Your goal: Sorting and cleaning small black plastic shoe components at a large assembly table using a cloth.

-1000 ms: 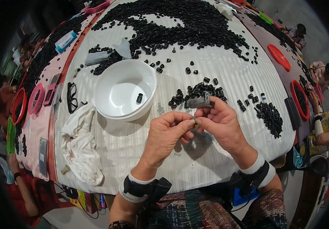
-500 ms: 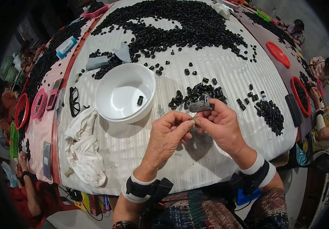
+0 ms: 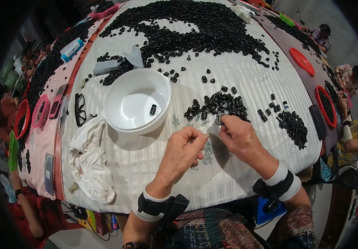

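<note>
Thumb and forefinger of my left hand [image 3: 183,151] are pinched together above the cloth, and whatever they hold is too small to make out. My right hand [image 3: 245,139] is closed at the near edge of a pile of black plastic pieces [image 3: 222,103]. Something dark and shiny shows at its fingertips, partly hidden by the fingers. Between and below the hands, several tiny metal springs [image 3: 207,153] lie scattered. To the left of my hands stands a white bowl [image 3: 116,118] with one black piece [image 3: 152,109] in it.
A large heap of black pieces [image 3: 212,25] covers the table's far side. Small black parts [image 3: 293,128] lie in a pile at right, beside a black oblong case [image 3: 317,121]. Eyeglasses [image 3: 80,110] and a crumpled white cloth [image 3: 93,166] lie left. Other people sit at both side tables.
My hands have moved apart from where they met. The right one has gone to the pile, and the dark grey cylinder it held up no longer shows clearly. The left still pinches.
</note>
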A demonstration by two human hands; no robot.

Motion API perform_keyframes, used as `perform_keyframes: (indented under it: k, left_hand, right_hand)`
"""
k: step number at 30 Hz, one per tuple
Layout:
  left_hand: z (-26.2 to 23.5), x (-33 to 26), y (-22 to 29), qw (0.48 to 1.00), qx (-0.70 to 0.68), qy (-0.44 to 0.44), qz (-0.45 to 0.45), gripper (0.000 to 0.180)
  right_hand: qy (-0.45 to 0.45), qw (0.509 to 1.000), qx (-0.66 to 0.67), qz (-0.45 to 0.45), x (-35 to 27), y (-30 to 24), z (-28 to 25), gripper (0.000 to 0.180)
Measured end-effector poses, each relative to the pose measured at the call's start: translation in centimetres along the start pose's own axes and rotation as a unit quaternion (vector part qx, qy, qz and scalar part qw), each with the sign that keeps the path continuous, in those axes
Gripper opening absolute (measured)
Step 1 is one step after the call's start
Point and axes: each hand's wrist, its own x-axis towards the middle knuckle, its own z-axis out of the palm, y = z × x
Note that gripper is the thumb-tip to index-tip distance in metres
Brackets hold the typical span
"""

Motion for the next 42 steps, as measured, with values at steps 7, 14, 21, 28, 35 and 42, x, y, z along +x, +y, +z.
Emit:
perform_keyframes:
  k: [7, 14, 21, 28, 35, 42]
  left_hand:
    - [0.0, 0.3, -0.3, 1.0, -0.018, -0.007, -0.014, 0.016]
    - [-0.2, 0.8, -1.0, 0.999, 0.01, -0.032, -0.005, 0.017]
    - [-0.3, 0.5, 0.6, 0.989, -0.146, 0.011, -0.013, 0.018]
    - [-0.6, 1.4, -1.2, 0.979, -0.193, -0.014, 0.065, 0.02]
    - [-0.3, 0.9, -0.4, 0.974, -0.219, -0.02, 0.061, 0.02]
    - [-0.4, 0.7, 0.2, 0.979, -0.192, 0.042, 0.063, 0.019]
  right_hand:
    - [0.043, 0.996, -0.038, -0.073, 3.4, -0.4, 1.5, 0.023]
    - [-0.036, 0.992, -0.109, -0.043, 4.4, -0.3, 2.7, 0.037]
    - [0.056, 0.992, -0.019, -0.113, 3.2, -1.6, 1.0, 0.028]
    - [0.069, 0.98, 0.003, -0.189, 1.6, -3.3, 0.4, 0.028]
    - [0.02, 0.968, 0.25, 0.023, 0.6, -3.6, -1.6, 0.03]
    - [0.065, 0.988, 0.14, 0.027, 0.1, 0.0, -2.3, 0.026]
